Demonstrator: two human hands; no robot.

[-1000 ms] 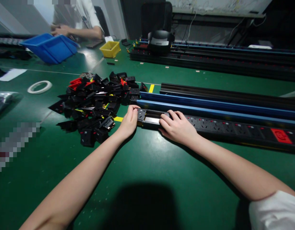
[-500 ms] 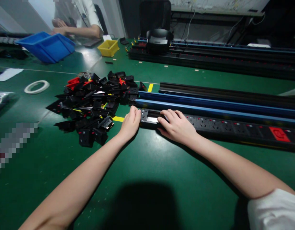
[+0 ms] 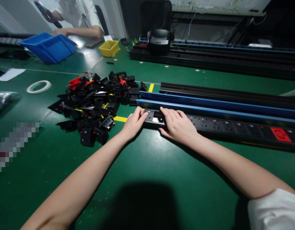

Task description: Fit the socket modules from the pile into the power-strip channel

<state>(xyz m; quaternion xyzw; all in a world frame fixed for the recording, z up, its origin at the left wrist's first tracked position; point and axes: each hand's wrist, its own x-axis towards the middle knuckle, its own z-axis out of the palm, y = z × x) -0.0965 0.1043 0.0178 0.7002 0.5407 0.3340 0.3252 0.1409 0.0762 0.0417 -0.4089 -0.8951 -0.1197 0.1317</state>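
Note:
A long black power strip point(image 3: 233, 135) with a row of sockets and a red switch point(image 3: 281, 134) lies across the table. At its left end a black socket module point(image 3: 150, 115) sits in the channel, with a short open gap to its right. My left hand point(image 3: 133, 124) is closed at this end, its thumb on the module and its other fingers partly hidden. Further right, my right hand point(image 3: 179, 124) wraps over the strip, fingers on the far edge and thumb on the near side. What lies under the right palm is hidden.
A heap of loose black and red socket modules point(image 3: 94, 99) lies left of the strip. Blue rails point(image 3: 209, 110) run just behind it. A tape roll point(image 3: 39, 87), a blue bin point(image 3: 50, 48) and a yellow bin point(image 3: 109, 49) stand farther off. A person sits across the table.
The socket module at the left end has shifted right and the gap beside it is narrower. My left thumb has come onto the module. The person opposite has raised a dark object.

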